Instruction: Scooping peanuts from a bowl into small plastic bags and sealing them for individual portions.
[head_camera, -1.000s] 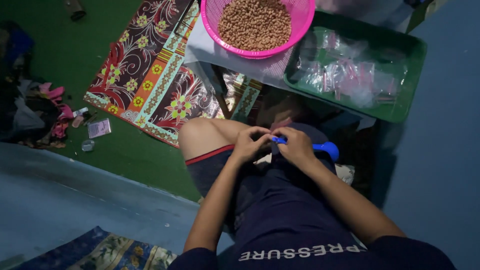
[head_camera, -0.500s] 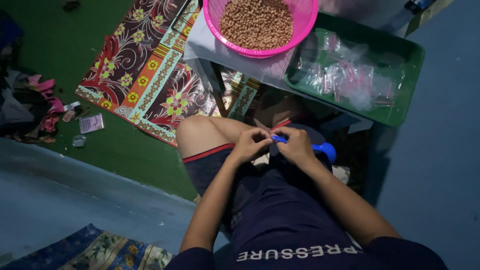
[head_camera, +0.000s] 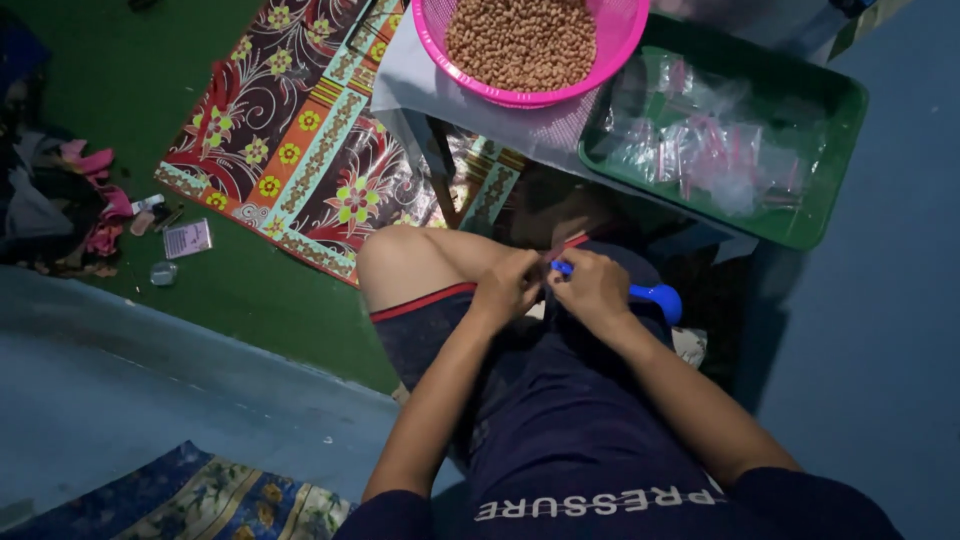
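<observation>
You are sitting with both hands meeting over your lap, just below the desk (head_camera: 440, 95) edge. Your left hand (head_camera: 508, 288) is pinching something small at its fingertips, too small to tell what. Your right hand (head_camera: 592, 290) is closing its grip around a blue scoop (head_camera: 650, 297), whose bowl is sticking out to the right of that hand. The two hands are touching. Above the hands, on the desk, a pink basket (head_camera: 620, 45) is holding nuts (head_camera: 520, 40). A green tray (head_camera: 825, 150) with clear bags (head_camera: 700, 150) is sitting just right of the basket. A patterned mat (head_camera: 290, 150) is lying on the floor left of the desk.
</observation>
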